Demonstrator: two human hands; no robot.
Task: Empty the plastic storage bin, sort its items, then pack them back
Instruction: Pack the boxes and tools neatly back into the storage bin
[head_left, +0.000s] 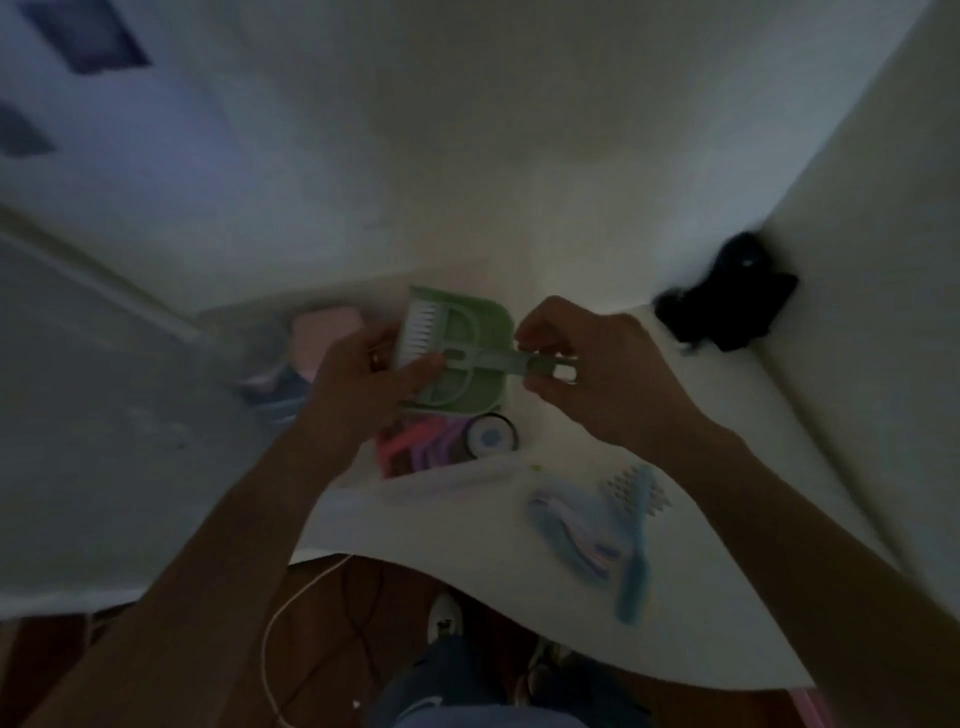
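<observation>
I hold a small green dustpan with a white-bristled brush clipped in it, above the white table. My left hand grips the brush end. My right hand pinches the dustpan's handle. The clear plastic storage bin stands at the left, with a pink item inside. Below the dustpan lie pink and purple plastic pieces and a round black-rimmed item. The picture is dark and blurred.
A light blue comb and a light blue bundle lie at the table's front right. A whitish long case lies in front of the pink pieces. A black object sits by the right wall. A white cable hangs below the table edge.
</observation>
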